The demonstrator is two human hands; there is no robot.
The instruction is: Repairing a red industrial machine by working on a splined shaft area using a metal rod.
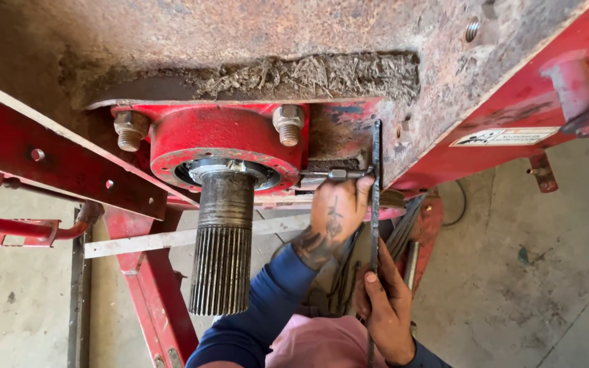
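Observation:
My left hand (335,212), tattooed and in a blue sleeve, grips a small metal punch (332,175) that lies level, its tip against the right edge of a red bearing flange (226,140). A dark splined shaft (223,252) sticks out of that flange. My right hand (386,310) is closed around a long flat metal bar (376,197). The bar stands upright, just right of the punch's rear end. Two rusty bolts (131,129) (288,124) hold the flange.
A rusty steel plate (172,41) with dried grass debris (308,75) packed along it spans the top. Red frame members (49,146) run at left and a red panel with a white label (506,136) at right. Concrete floor (547,272) shows beyond. A pink cloth (322,344) sits at the bottom.

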